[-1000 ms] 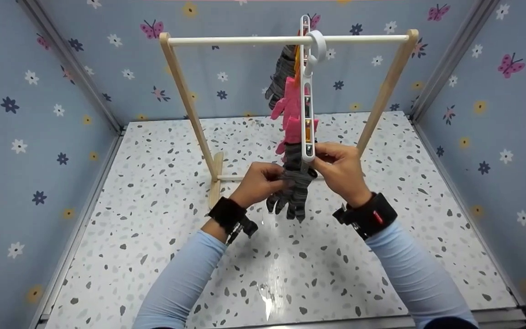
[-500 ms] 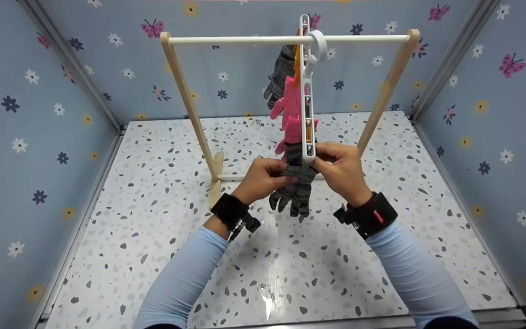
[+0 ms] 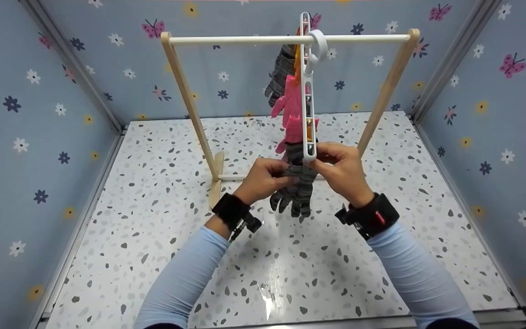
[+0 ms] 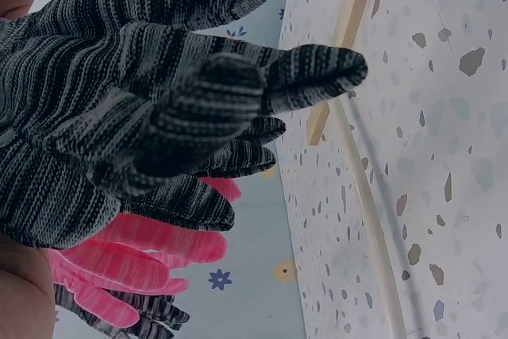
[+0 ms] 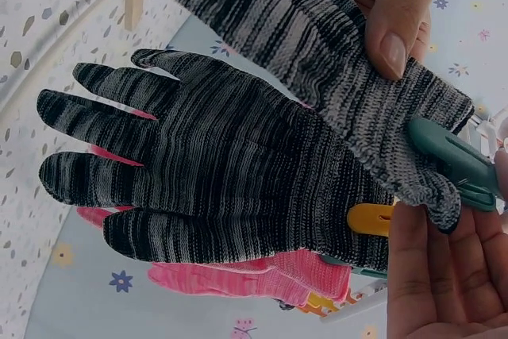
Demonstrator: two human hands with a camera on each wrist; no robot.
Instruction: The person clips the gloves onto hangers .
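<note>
My left hand (image 3: 260, 180) pinches a black-and-grey striped knit glove (image 3: 300, 194) below the near end of a white clip hanger (image 3: 307, 87). At that end, my right hand (image 3: 343, 171) pinches a green clip (image 5: 452, 156). The clip sits over the glove's cuff, with my right fingers below it and the thumb partly out of frame. Behind it, a second striped glove (image 5: 214, 156) hangs from a yellow clip (image 5: 369, 218). Pink gloves (image 3: 291, 103) hang farther along the hanger.
The hanger hooks over the white rod (image 3: 240, 40) of a wooden stand (image 3: 187, 105). Another grey glove (image 3: 282, 73) hangs at the far end. Below lies a speckled tabletop (image 3: 153, 256), enclosed by flowered blue walls (image 3: 39, 151).
My left hand has shifted slightly up and right with the striped glove, bringing its cuff up to the hanger's near end. My right hand stays nearly still.
</note>
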